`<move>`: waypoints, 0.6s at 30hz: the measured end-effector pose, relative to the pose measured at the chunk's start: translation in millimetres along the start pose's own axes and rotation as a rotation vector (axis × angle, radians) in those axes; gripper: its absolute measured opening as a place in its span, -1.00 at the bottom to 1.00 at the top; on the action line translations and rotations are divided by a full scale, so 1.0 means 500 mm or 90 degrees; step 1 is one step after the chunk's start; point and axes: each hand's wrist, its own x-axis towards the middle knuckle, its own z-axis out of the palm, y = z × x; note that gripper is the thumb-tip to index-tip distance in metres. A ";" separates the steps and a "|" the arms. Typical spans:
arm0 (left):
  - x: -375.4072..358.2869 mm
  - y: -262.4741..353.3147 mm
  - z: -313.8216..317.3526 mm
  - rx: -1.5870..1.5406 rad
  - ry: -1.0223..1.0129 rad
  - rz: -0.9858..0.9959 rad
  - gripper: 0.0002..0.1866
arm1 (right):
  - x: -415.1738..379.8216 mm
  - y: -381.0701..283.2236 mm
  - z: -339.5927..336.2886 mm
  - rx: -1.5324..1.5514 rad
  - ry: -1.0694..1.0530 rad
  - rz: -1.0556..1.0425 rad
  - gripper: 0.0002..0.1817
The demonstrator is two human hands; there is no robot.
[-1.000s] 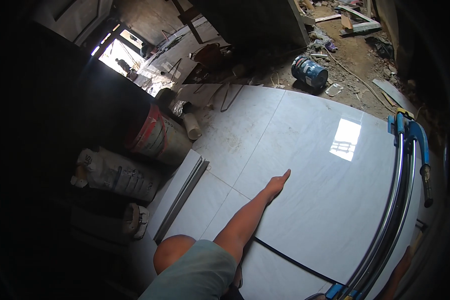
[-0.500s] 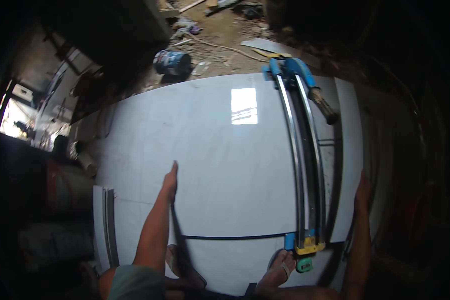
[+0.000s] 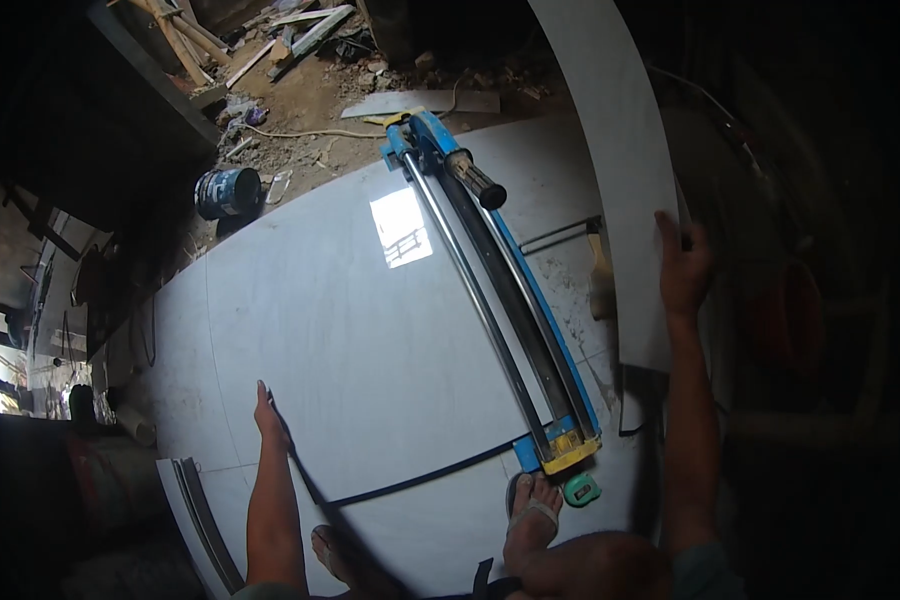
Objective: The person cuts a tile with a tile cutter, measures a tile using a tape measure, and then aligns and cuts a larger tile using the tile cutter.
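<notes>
My left hand [image 3: 268,412] is at the left edge of a large pale, glossy tile [image 3: 320,330], thumb along the edge and fingers mostly hidden. My right hand [image 3: 686,268] grips a long, narrow tile strip [image 3: 625,160] by its right edge, thumb on its face. The strip is raised to the right of a blue tile cutter [image 3: 502,290], which lies lengthwise over the large tile. The cutter has twin rails, a black-gripped handle at the far end and a yellow near end. A green tape measure [image 3: 581,489] lies by that end.
My sandalled right foot [image 3: 533,515] is close to the cutter. Narrow strips [image 3: 198,515] lie at the lower left. Beyond the tile are a paint bucket [image 3: 228,193] on its side, a cable and rubble. A wooden-handled tool [image 3: 600,280] sits beneath the raised strip.
My right hand has lifted the narrow strip from beside the cutter, up and to the right. The view has turned right, and my left hand stays at the large tile's edge.
</notes>
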 end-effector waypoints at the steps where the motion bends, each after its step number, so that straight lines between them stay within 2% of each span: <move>1: 0.001 -0.011 -0.014 0.008 0.021 0.017 -0.09 | 0.008 -0.012 -0.009 -0.025 0.034 -0.036 -0.43; 4: -0.001 -0.011 -0.016 0.057 0.077 0.094 -0.20 | 0.041 -0.041 -0.037 -0.131 0.069 -0.086 -0.42; 7: -0.026 0.008 -0.021 0.134 0.128 0.165 -0.36 | 0.050 -0.070 -0.067 -0.136 0.060 -0.086 -0.45; 9: -0.053 0.030 -0.017 0.134 0.142 0.173 -0.47 | 0.050 -0.060 -0.071 -0.090 0.069 -0.102 -0.45; 12: -0.021 0.051 -0.035 0.184 0.192 0.266 -0.59 | 0.045 -0.059 -0.076 -0.030 0.079 -0.093 -0.46; 13: -0.011 0.067 -0.037 0.194 0.187 0.332 -0.61 | 0.044 -0.062 -0.078 -0.012 0.083 -0.085 -0.47; 16: -0.005 0.147 -0.011 0.278 0.189 0.501 -0.66 | 0.048 -0.077 -0.086 0.060 0.082 -0.079 -0.53; 18: -0.089 0.259 0.040 0.407 0.218 0.571 -0.68 | 0.048 -0.096 -0.094 0.093 0.083 -0.115 -0.56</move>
